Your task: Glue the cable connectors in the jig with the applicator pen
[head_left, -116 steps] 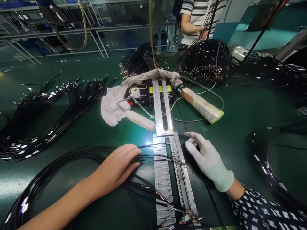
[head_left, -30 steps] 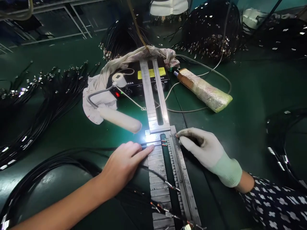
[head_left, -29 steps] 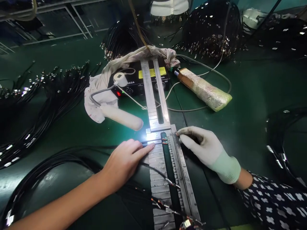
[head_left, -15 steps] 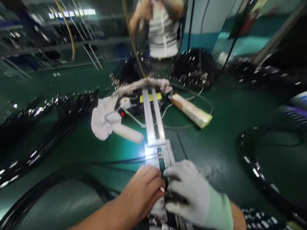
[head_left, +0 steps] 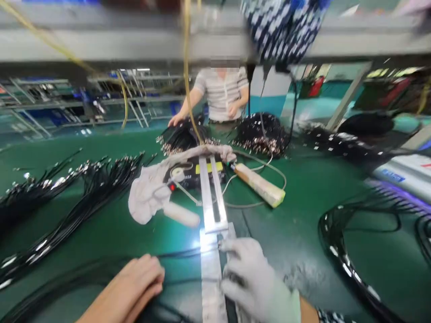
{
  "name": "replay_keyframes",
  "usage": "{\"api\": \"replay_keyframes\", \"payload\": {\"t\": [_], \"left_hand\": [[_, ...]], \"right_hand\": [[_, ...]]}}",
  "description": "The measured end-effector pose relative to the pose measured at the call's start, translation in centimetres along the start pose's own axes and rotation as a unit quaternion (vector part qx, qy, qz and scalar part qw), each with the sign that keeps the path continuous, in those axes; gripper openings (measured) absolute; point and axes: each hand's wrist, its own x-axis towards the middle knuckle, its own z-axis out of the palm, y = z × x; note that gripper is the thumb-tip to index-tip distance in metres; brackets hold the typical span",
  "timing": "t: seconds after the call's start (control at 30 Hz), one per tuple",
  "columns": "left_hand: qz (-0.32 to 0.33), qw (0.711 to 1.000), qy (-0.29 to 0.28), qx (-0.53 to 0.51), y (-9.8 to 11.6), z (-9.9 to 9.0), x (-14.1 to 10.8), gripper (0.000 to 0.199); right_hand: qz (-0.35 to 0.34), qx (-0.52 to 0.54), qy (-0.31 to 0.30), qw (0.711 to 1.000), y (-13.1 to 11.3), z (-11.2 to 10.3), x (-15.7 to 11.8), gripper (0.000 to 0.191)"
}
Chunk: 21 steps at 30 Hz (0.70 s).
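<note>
My bare left hand (head_left: 136, 285) is at the lower left beside several thin black cables (head_left: 183, 254). Its fingers are curled together, and whatever lies inside them is hidden. My right hand (head_left: 251, 273) wears a white glove and rests over a long pale metal fixture (head_left: 211, 267). Its bent fingertips close at the cable ends on the fixture; blur hides fine detail. Beyond the hands, a slotted metal bar (head_left: 208, 202) runs away from me. A bright light falls on the fixture where the cables cross it.
Left of the bar lies a wrapped white cloth (head_left: 143, 204); a tape-wrapped handled tool (head_left: 259, 184) is to its right. Cable bundles (head_left: 97, 193) cover the left, and a cable coil (head_left: 340, 255) lies right. A shelf (head_left: 117, 40) crosses overhead. A co-worker (head_left: 224, 94) stands opposite.
My left hand has moved left, away from the fixture and my right hand. The gloved hand stays at the fixture. The view has tilted up, bringing the overhead shelf in.
</note>
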Motion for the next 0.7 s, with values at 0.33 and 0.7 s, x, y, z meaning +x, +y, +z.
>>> {"api": "replay_keyframes", "payload": {"t": [0.33,0.7], "left_hand": [[0.012,0.989,-0.041,-0.142,5.4,2.3,4.0,0.018],[0.063,0.997,0.010,-0.041,3.8,2.9,6.0,0.028]], "right_hand": [[0.029,0.046,-0.011,0.998,-0.1,-2.3,0.4,0.025],[0.118,0.037,0.034,0.992,2.7,-2.8,0.3,0.022]]}}
